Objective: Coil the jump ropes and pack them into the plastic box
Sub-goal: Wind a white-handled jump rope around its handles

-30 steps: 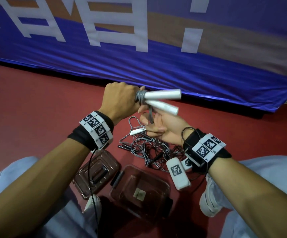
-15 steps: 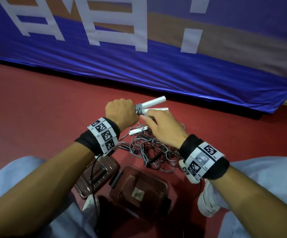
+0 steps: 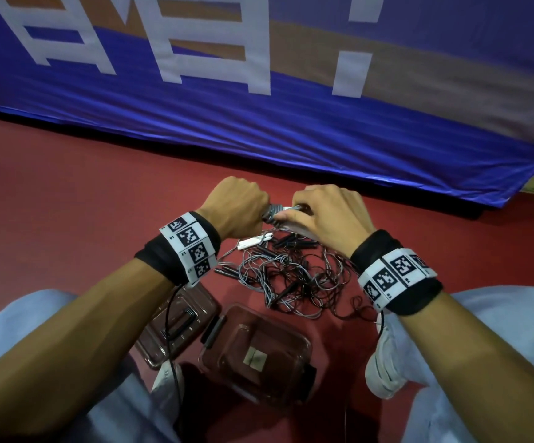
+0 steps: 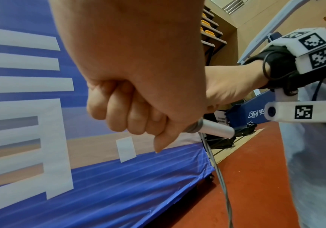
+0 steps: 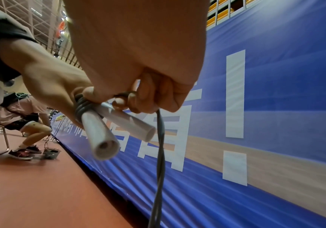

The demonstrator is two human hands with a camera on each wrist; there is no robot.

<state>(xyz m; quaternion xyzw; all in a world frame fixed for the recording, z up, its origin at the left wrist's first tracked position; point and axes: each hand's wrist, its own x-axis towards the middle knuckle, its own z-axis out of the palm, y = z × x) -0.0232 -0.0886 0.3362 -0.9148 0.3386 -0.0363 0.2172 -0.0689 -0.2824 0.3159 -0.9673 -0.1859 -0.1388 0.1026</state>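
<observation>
both hands meet above the red floor, just in front of the blue banner. the left hand is a closed fist around the near ends of two white jump-rope handles, which lie side by side with grey cord wound around them where they leave the fist. the right hand sits right against the left one, its thumb and curled fingers pinching that cord beside the wound turns (the right wrist view shows the cord passing through the fingers and hanging straight down below them). in the left wrist view one handle sticks out of the fist toward the right hand, the cord dropping from it.

under and just nearer than the hands lies a tangled pile of ropes, grey cords with black handles and one more small white handle at its top edge. nearer still, between the knees, stands the open plastic box, brown and clear, well apart from the held rope; its lid lies beside it to the left, partly under the left forearm. a white shoe is at the right of the box.
</observation>
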